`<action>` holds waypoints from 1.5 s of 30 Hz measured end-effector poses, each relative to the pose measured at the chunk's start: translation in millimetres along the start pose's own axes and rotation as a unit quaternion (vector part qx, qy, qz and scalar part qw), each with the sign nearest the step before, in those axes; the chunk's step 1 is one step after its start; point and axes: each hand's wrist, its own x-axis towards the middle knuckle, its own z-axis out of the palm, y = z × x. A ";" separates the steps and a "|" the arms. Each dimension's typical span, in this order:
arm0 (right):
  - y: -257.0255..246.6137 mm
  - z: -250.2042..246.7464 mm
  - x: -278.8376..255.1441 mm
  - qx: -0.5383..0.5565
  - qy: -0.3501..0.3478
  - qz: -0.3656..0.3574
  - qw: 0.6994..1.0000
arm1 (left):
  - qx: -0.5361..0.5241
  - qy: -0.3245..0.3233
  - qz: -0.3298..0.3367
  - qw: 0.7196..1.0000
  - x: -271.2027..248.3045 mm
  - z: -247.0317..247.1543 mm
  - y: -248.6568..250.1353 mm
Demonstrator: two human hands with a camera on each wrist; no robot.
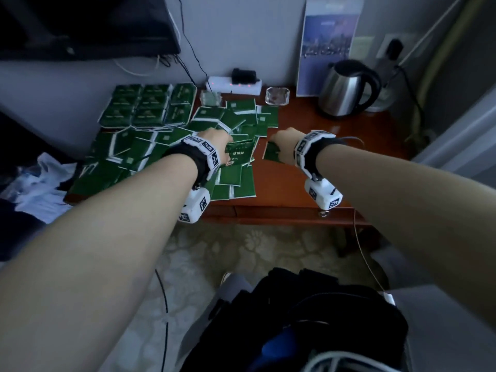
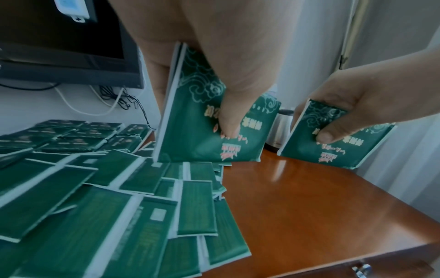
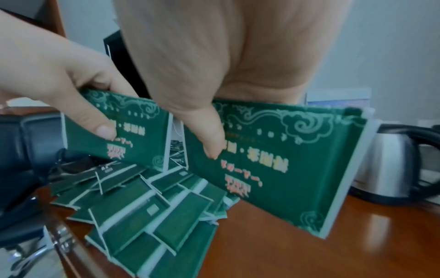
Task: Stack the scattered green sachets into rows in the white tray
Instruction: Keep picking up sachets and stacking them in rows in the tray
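Observation:
Rows of green sachets fill the white tray (image 1: pixel 103 114) at the table's back left. In front of it lie several scattered green sachets (image 1: pixel 134 154), spread to the table's middle. My left hand (image 1: pixel 218 142) hovers over the pile's right part, thumb and fingers pinching a thin stack of sachets (image 2: pixel 197 135) held upright. My right hand (image 1: pixel 283 143) is just to its right, above bare wood, and pinches a single sachet (image 3: pixel 285 169) between thumb and fingers. The two held bundles stand side by side, a small gap between them.
A steel kettle (image 1: pixel 346 89) stands at the back right by a picture board (image 1: pixel 327 44). A power strip (image 1: pixel 233 85), a glass ashtray (image 1: pixel 277 95) and a small glass (image 1: pixel 212 98) line the back. A dark screen (image 1: pixel 80 22) hangs at left. The table's front edge (image 1: pixel 281 210) is near.

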 end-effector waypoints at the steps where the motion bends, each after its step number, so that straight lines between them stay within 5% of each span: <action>1: -12.8 -6.6 4.8 0.001 0.000 -0.003 1.000 | -0.001 -0.003 -0.003 1.000 -0.1 -2.7 -12.2; 8: -90.0 -31.7 85.1 -0.027 -0.037 0.028 0.999 | 0.009 -0.022 0.002 1.000 18.8 -8.7 -125.8; 22: -270.7 -64.8 212.9 0.033 0.031 0.027 0.999 | -0.040 -0.021 -0.002 0.999 65.5 -3.7 -358.3; 45: -319.0 -69.8 458.0 -0.031 -0.012 -0.006 0.999 | -0.084 -0.016 -0.028 0.996 286.6 49.9 -523.2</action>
